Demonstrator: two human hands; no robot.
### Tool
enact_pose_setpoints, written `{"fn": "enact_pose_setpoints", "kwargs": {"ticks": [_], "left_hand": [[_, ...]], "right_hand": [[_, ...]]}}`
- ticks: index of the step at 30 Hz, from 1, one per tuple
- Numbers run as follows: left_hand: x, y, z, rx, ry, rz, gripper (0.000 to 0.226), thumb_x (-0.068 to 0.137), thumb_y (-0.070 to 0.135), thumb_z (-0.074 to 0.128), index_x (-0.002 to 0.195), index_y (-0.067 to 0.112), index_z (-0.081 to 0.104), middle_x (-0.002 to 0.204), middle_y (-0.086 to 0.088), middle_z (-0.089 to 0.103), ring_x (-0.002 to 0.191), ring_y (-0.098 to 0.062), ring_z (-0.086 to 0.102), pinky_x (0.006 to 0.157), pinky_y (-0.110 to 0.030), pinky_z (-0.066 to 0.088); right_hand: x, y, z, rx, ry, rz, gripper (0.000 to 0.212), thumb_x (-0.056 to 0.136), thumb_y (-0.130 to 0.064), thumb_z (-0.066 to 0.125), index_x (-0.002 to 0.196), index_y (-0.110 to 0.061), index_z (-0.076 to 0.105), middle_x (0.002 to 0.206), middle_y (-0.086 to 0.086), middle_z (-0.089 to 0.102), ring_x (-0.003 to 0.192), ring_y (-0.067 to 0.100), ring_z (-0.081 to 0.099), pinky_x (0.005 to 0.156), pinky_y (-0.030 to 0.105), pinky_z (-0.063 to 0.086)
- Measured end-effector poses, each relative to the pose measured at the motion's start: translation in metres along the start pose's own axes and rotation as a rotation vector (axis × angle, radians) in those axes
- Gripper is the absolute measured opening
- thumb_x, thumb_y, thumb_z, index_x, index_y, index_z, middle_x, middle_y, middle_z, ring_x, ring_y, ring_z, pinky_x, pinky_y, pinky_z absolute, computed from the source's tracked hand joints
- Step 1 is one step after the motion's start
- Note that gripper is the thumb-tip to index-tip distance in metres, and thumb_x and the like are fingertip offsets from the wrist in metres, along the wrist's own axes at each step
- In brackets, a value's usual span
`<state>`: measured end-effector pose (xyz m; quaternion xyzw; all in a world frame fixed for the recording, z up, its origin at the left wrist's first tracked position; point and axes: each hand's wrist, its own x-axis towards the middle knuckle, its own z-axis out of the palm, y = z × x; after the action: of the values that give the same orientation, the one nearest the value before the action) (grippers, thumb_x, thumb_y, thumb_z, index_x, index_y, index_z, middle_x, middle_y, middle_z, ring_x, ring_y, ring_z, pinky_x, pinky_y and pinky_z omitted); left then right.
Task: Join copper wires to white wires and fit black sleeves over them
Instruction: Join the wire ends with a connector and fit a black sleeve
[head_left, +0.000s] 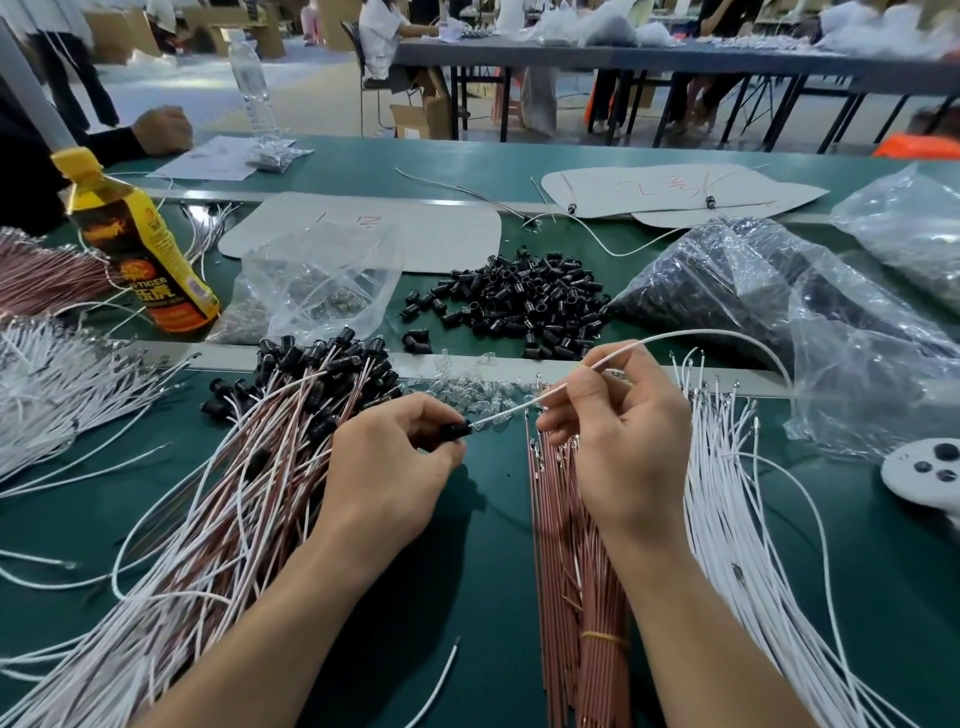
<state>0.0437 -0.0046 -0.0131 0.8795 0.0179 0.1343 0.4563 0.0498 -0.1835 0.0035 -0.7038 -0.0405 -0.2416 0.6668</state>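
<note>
While left hand (387, 467) pinches black sleeve (456, 430), right hand (623, 447) pinches thin white wire (675, 336)

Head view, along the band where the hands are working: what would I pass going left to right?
From the left: pile of joined wires → left hand → black sleeve it grips → right hand pinching a white wire → loose white wires → white controller.

head camera, wide-angle | faces forward and down | close above left hand (395, 467), right hand (626, 441) and surface (488, 545)
</note>
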Motion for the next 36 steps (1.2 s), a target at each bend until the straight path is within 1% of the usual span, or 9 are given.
{"fn": "enact_pose_setpoints", "kwargs": {"ticks": [9,14,18,21,24,28,30,34,36], "left_hand": [[0.000,0.000,-0.001,-0.014,0.001,0.003,0.025,0.075,0.014,0.088,0.078,0.035,0.075,0.073,0.029,0.071,0.069,0.008,0.067,0.064,-0.002,0.045],[-0.002,0.002,-0.003,0.027,-0.009,0.063,0.025,0.075,0.012,0.087,0.082,0.033,0.076,0.076,0.029,0.071,0.073,0.007,0.068,0.069,-0.008,0.049],[-0.003,0.003,-0.002,0.050,0.001,0.085,0.024,0.075,0.012,0.086,0.083,0.033,0.077,0.078,0.031,0.070,0.073,0.009,0.066,0.069,-0.004,0.046],[-0.002,0.004,-0.001,0.034,0.014,0.073,0.024,0.075,0.013,0.087,0.083,0.033,0.076,0.077,0.031,0.069,0.073,0.008,0.067,0.068,-0.004,0.047],[-0.001,0.002,0.000,-0.009,0.016,0.057,0.026,0.074,0.012,0.087,0.081,0.034,0.076,0.075,0.027,0.071,0.072,0.006,0.068,0.068,-0.007,0.049],[0.002,0.001,0.000,-0.146,-0.021,0.015,0.028,0.074,0.013,0.088,0.082,0.038,0.076,0.074,0.021,0.074,0.068,0.002,0.070,0.065,-0.008,0.050],[0.001,0.002,-0.001,-0.202,-0.059,0.019,0.028,0.075,0.017,0.088,0.084,0.041,0.076,0.076,0.018,0.075,0.070,0.000,0.071,0.065,-0.011,0.052],[0.000,0.004,-0.002,-0.225,-0.075,0.047,0.024,0.077,0.016,0.088,0.084,0.036,0.077,0.077,0.014,0.076,0.071,-0.004,0.072,0.068,-0.020,0.058],[-0.001,0.005,-0.002,-0.209,-0.058,0.058,0.023,0.075,0.013,0.089,0.082,0.032,0.078,0.075,0.015,0.075,0.067,-0.003,0.070,0.064,-0.019,0.056]], "right_hand": [[-0.002,0.003,0.001,-0.106,0.003,-0.037,0.022,0.102,-0.010,0.058,0.087,-0.026,0.059,0.071,0.005,0.072,0.058,0.021,0.072,0.052,0.038,0.059],[-0.003,0.005,0.003,-0.129,0.027,-0.037,0.018,0.100,-0.014,0.058,0.086,-0.026,0.058,0.070,0.003,0.072,0.057,0.019,0.072,0.054,0.044,0.059],[-0.003,0.006,0.007,-0.064,-0.014,0.043,0.016,0.091,-0.014,0.068,0.086,-0.026,0.060,0.071,-0.001,0.074,0.059,0.019,0.074,0.058,0.039,0.061],[-0.002,0.008,0.008,-0.043,-0.143,0.148,0.008,0.082,-0.021,0.075,0.083,-0.026,0.068,0.068,-0.001,0.074,0.060,0.018,0.074,0.057,0.030,0.057],[-0.004,0.010,0.010,-0.086,-0.255,0.188,0.005,0.082,-0.025,0.074,0.080,-0.029,0.076,0.065,-0.001,0.074,0.057,0.015,0.072,0.055,0.024,0.054],[-0.002,0.014,0.009,-0.201,-0.181,0.182,0.012,0.092,-0.027,0.073,0.085,-0.036,0.074,0.064,-0.002,0.073,0.056,0.015,0.069,0.060,0.037,0.059],[-0.001,0.014,0.007,-0.203,-0.159,0.205,0.016,0.093,-0.024,0.073,0.080,-0.031,0.074,0.064,-0.001,0.073,0.055,0.015,0.068,0.063,0.039,0.058],[-0.004,0.011,0.011,-0.226,-0.171,0.215,0.024,0.094,-0.021,0.073,0.070,-0.022,0.071,0.062,-0.002,0.071,0.052,0.013,0.065,0.058,0.033,0.054],[-0.008,0.009,0.015,-0.259,-0.189,0.192,0.025,0.093,-0.021,0.074,0.069,-0.023,0.071,0.062,-0.007,0.070,0.052,0.008,0.064,0.056,0.025,0.051]]}}
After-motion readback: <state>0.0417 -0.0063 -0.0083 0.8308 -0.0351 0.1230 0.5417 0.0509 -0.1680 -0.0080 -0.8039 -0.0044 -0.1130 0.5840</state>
